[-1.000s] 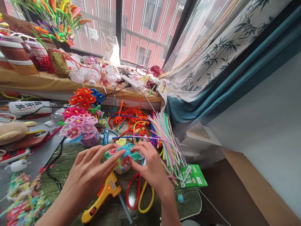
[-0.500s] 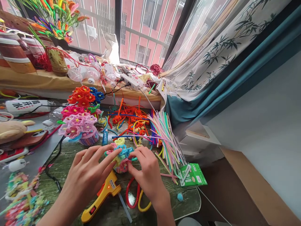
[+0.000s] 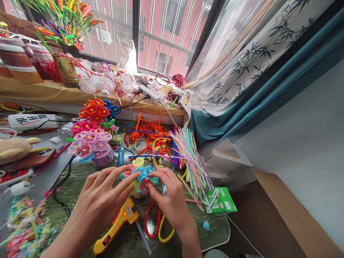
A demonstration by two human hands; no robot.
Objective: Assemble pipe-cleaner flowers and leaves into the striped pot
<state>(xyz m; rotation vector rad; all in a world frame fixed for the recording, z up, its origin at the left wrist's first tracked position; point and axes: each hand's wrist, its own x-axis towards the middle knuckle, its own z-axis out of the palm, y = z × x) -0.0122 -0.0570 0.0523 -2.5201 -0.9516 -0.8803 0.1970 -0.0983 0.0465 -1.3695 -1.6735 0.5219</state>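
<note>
A small pot of fuzzy pipe-cleaner flowers, in blue, pink, yellow and green, stands on the table between my hands. My left hand closes on its left side, with the index fingertip on the blue flower. On the other side my right hand grips the blooms between thumb and index finger, close to a dark pink flower. Below my left hand lies a yellow glue gun, a clear glue stick near its nozzle. Scissors with red and yellow handles lie partly under my right hand.
A larger flower pot stands behind my left hand. Loose pastel pipe cleaners and a green packet lie to the right. Orange pipe-cleaner pieces are heaped behind. A black cable runs along the left.
My right thumb and fingers have shifted slightly right and down, so more of the dark pink flower shows. My left hand stays almost in place on the pot of flowers.
</note>
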